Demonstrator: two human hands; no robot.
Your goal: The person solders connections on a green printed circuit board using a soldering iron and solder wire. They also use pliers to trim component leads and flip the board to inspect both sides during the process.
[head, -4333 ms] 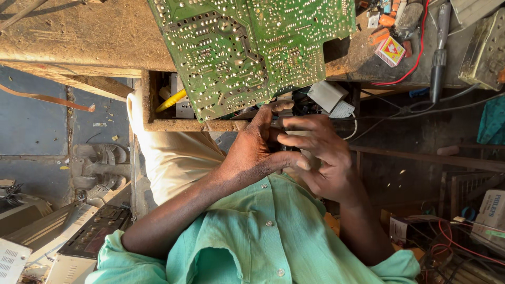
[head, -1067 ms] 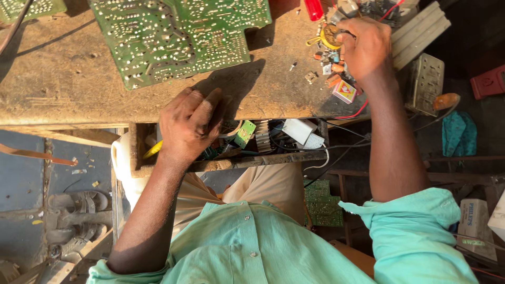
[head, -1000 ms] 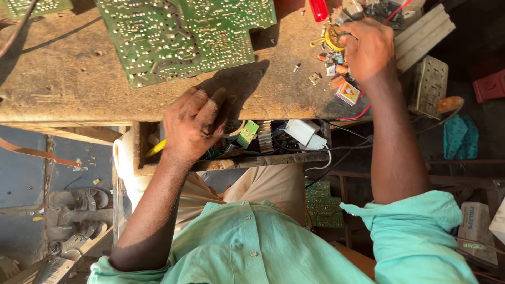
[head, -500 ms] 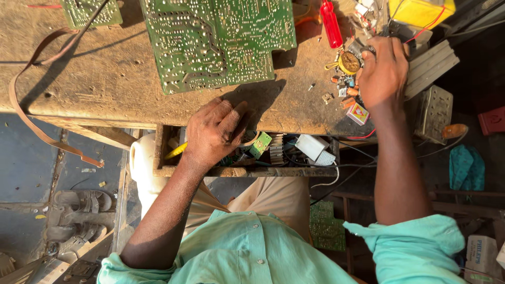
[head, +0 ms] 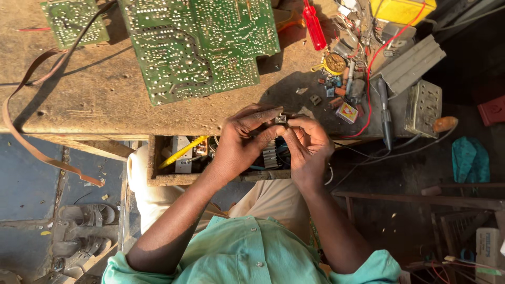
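Both hands at bench edge above open drawer (head: 173, 158), left hand (head: 244, 142) & right hand (head: 309, 147) fingers pinched shut on small electronic part (head: 281, 119) btwn them, big green circuit board (head: 197, 44) on wooden bench (head: 79, 105) just beyond, red screwdriver (head: 314, 26) nr top.

Above the hands, a large green circuit board (head: 197, 44) lies on the worn wooden desk (head: 94, 100), a red screwdriver (head: 314, 25) to its right. Sandals (head: 84, 215) rest on the floor, lower left.
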